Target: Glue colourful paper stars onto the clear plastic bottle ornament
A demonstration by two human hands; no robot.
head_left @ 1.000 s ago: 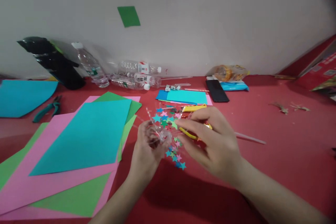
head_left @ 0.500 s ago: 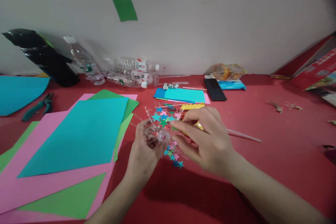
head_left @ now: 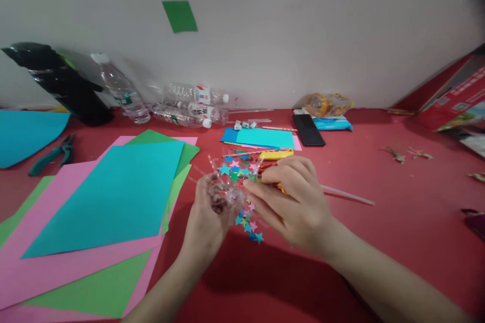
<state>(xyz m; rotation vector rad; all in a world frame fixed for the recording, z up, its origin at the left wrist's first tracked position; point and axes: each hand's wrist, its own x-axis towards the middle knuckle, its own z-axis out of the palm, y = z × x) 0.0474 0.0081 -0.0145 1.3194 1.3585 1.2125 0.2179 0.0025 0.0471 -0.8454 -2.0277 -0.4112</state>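
My left hand [head_left: 208,217] is wrapped round a clear plastic piece [head_left: 235,196] that looks like a cut bottle top, with thin see-through strips fanning out from it. Small blue, pink and green paper stars [head_left: 235,176] sit around it; whether they are attached is hard to tell. From the right, my right hand [head_left: 297,197] reaches in, thumb and fingertips drawn together at the piece's edge; what they pinch is too small to make out. Just behind that hand lies a yellow cutter-like tool [head_left: 276,155], partly covered.
Blue, pink and green paper sheets [head_left: 109,192] spread on the left, with pliers [head_left: 53,155] beyond. Plastic bottles [head_left: 182,116] and a black flask-like container [head_left: 64,83] line the wall. A phone [head_left: 308,130], small coloured cards [head_left: 265,138] and a clear stick [head_left: 348,195] lie on the red table.
My right thumb and fingertips have drawn closer together and moved slightly left towards the plastic piece. The left hand keeps its hold. The view has shifted a little.
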